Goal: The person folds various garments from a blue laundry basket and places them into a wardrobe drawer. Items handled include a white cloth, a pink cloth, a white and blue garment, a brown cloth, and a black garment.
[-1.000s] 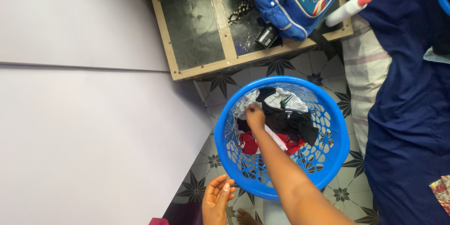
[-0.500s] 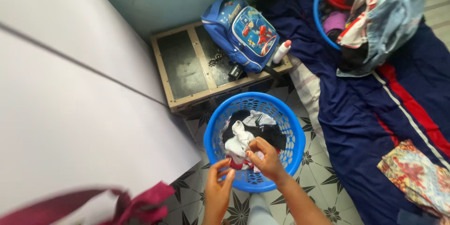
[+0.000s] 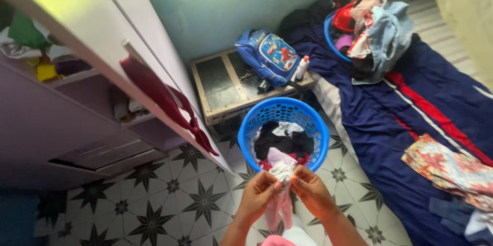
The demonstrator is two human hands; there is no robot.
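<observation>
My left hand (image 3: 259, 194) and my right hand (image 3: 310, 190) both pinch a small white and pink garment (image 3: 281, 184) that hangs between them near the bottom of the view. Just beyond it stands a round blue plastic laundry basket (image 3: 310, 120) on the tiled floor, holding black, white and red clothes (image 3: 280, 141).
An open lilac wardrobe door (image 3: 102, 35) with a dark red cloth (image 3: 164, 105) hung on it is at left, shelves behind. A low wooden table (image 3: 221, 84) carries a blue backpack (image 3: 269, 56) and a white bottle (image 3: 302, 67). A navy mattress (image 3: 411, 107) with a second full basket (image 3: 370, 25) lies right.
My right hand lifted the pale garment out of the basket and my left hand joined it. My view rose and pulled back, showing the wardrobe and mattress.
</observation>
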